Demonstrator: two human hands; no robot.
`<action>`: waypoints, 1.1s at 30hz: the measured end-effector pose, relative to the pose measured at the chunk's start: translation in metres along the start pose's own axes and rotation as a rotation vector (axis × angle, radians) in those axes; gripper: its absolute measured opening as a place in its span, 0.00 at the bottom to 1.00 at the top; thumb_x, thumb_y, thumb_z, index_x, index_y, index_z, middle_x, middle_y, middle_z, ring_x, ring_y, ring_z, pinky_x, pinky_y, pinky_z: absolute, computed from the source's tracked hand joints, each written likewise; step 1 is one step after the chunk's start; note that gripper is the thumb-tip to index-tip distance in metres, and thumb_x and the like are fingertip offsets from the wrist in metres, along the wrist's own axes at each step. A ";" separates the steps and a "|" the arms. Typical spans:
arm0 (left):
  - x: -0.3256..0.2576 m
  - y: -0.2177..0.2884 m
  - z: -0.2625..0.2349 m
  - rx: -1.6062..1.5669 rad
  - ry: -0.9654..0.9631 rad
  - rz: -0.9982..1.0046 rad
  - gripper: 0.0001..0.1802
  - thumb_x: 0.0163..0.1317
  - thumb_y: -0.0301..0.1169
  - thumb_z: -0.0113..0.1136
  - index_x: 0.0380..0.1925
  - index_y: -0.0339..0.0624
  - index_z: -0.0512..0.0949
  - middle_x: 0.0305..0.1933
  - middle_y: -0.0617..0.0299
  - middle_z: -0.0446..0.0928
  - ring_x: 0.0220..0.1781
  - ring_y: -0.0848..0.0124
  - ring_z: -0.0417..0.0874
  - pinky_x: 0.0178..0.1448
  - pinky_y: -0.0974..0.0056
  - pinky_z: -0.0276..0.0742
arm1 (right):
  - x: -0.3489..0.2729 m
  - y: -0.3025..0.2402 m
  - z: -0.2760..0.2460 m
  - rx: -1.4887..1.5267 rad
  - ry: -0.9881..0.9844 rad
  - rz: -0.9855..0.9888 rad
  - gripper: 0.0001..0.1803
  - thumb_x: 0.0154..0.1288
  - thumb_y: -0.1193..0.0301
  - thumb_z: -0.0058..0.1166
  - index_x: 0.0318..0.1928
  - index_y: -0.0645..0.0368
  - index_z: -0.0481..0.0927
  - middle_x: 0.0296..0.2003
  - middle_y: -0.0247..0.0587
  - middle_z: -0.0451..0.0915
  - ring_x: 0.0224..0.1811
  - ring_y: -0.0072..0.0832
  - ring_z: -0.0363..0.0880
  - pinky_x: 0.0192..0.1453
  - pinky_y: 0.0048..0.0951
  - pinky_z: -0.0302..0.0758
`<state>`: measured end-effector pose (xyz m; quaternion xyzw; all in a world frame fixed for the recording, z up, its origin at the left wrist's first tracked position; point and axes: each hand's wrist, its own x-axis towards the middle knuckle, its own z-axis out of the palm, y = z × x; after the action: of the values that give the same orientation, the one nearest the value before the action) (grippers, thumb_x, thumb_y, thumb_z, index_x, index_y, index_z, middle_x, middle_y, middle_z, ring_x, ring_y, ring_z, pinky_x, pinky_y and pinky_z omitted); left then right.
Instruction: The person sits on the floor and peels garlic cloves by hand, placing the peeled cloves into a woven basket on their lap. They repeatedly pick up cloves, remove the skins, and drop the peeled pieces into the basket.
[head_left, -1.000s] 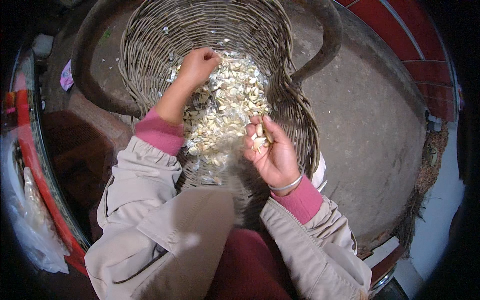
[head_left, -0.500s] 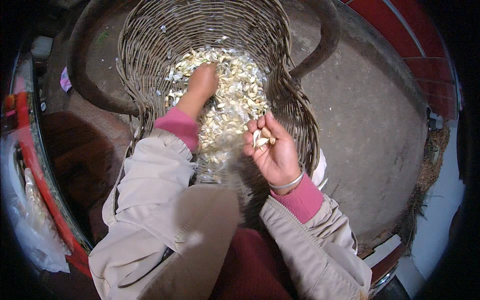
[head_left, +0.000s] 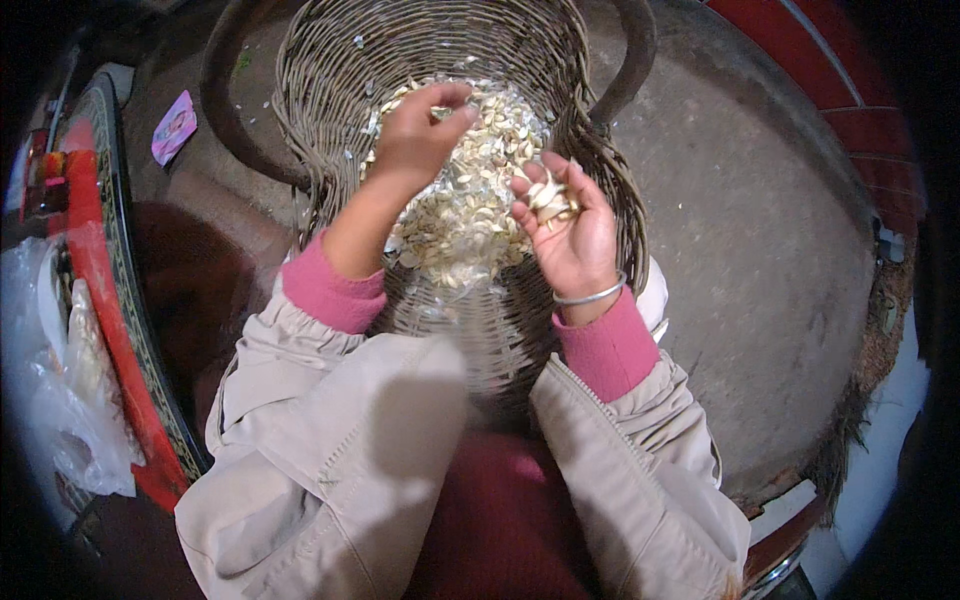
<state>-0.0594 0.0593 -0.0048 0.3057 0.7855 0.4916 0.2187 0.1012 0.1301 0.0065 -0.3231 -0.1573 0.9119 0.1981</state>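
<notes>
A wicker basket point(head_left: 330, 75) stands in front of me, its floor spread with pale garlic cloves point(head_left: 490, 130) and loose papery skins. Above the heap hangs my left hand point(head_left: 415, 135), thumb and forefinger curved with a gap between them; I see nothing in that gap, and the other fingers are partly hidden. My right hand point(head_left: 580, 230), palm up over the basket's right side, is cupped round a small handful of cloves point(head_left: 550, 200). A bangle circles that wrist.
At the left is a red table point(head_left: 110, 330) with a patterned edge, bearing clear plastic bags point(head_left: 85, 400). A pink wrapper point(head_left: 175, 128) lies on the floor. Dark curved bars point(head_left: 225, 90) flank the basket. A red wall point(head_left: 860, 70) rises far right.
My left hand has come up out of the cloves, its thumb and forefinger now apart. My right hand, still cupping cloves, has shifted slightly farther away and right. The view has shifted too.
</notes>
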 end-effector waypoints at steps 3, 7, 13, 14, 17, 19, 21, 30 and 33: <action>-0.039 -0.034 0.047 0.064 -0.260 -0.101 0.15 0.48 0.30 0.52 0.38 0.43 0.72 0.39 0.52 0.72 0.40 0.59 0.74 0.42 0.62 0.69 | 0.004 -0.001 -0.005 0.070 -0.031 0.002 0.09 0.59 0.69 0.39 0.38 0.59 0.68 0.28 0.36 0.71 0.30 0.26 0.70 0.28 0.23 0.69; -0.086 -0.060 0.110 0.360 -0.477 0.257 0.15 0.48 0.28 0.44 0.37 0.42 0.70 0.41 0.51 0.69 0.46 0.57 0.68 0.50 0.54 0.61 | 0.012 -0.001 -0.011 0.137 0.031 -0.031 0.07 0.56 0.74 0.41 0.35 0.60 0.69 0.25 0.32 0.70 0.25 0.21 0.68 0.28 0.21 0.67; -0.089 -0.076 0.063 0.906 -0.570 0.289 0.22 0.42 0.33 0.53 0.43 0.51 0.68 0.51 0.58 0.62 0.56 0.61 0.59 0.51 0.46 0.57 | 0.012 -0.004 -0.016 0.016 0.101 -0.084 0.07 0.54 0.71 0.43 0.34 0.57 0.70 0.22 0.30 0.68 0.22 0.21 0.65 0.25 0.20 0.63; -0.090 -0.076 0.049 0.892 -0.507 0.323 0.23 0.41 0.32 0.54 0.43 0.52 0.68 0.50 0.57 0.62 0.55 0.60 0.60 0.51 0.49 0.60 | 0.013 -0.004 -0.015 0.017 0.098 -0.086 0.07 0.54 0.71 0.43 0.34 0.57 0.70 0.22 0.30 0.68 0.22 0.21 0.65 0.25 0.20 0.63; -0.086 -0.079 0.020 0.991 -0.526 0.098 0.22 0.38 0.28 0.54 0.40 0.51 0.68 0.43 0.56 0.65 0.47 0.59 0.67 0.42 0.57 0.68 | 0.012 -0.003 -0.013 0.032 0.059 -0.079 0.07 0.54 0.71 0.43 0.34 0.58 0.70 0.21 0.31 0.68 0.22 0.22 0.65 0.24 0.21 0.63; -0.087 -0.084 0.002 1.007 -0.443 0.070 0.20 0.38 0.27 0.53 0.37 0.50 0.69 0.39 0.55 0.66 0.43 0.57 0.69 0.40 0.57 0.69 | 0.012 -0.002 -0.012 0.035 0.030 -0.052 0.07 0.54 0.71 0.43 0.33 0.58 0.70 0.20 0.31 0.68 0.22 0.22 0.65 0.24 0.21 0.63; -0.086 -0.089 -0.014 1.017 -0.406 -0.018 0.19 0.38 0.28 0.54 0.36 0.49 0.70 0.39 0.55 0.67 0.42 0.57 0.69 0.40 0.58 0.69 | 0.013 0.000 -0.011 0.068 0.033 -0.006 0.07 0.54 0.71 0.43 0.33 0.59 0.69 0.19 0.31 0.68 0.21 0.22 0.65 0.23 0.21 0.63; -0.092 -0.039 -0.029 -0.167 0.113 -0.373 0.17 0.46 0.24 0.52 0.39 0.40 0.68 0.36 0.54 0.72 0.28 0.67 0.75 0.26 0.67 0.74 | 0.013 0.006 -0.012 0.043 -0.182 0.092 0.08 0.55 0.72 0.41 0.35 0.61 0.68 0.19 0.31 0.67 0.20 0.22 0.64 0.23 0.20 0.61; -0.101 -0.017 -0.016 -1.067 0.012 -0.402 0.18 0.52 0.24 0.45 0.45 0.37 0.61 0.35 0.51 0.71 0.29 0.66 0.76 0.24 0.68 0.75 | 0.011 0.007 -0.010 0.045 -0.217 0.139 0.10 0.56 0.72 0.40 0.38 0.61 0.68 0.20 0.31 0.68 0.21 0.22 0.65 0.23 0.20 0.62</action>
<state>-0.0014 -0.0270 -0.0093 -0.0056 0.4725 0.7707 0.4275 0.0979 0.1309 -0.0092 -0.2281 -0.1344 0.9564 0.1235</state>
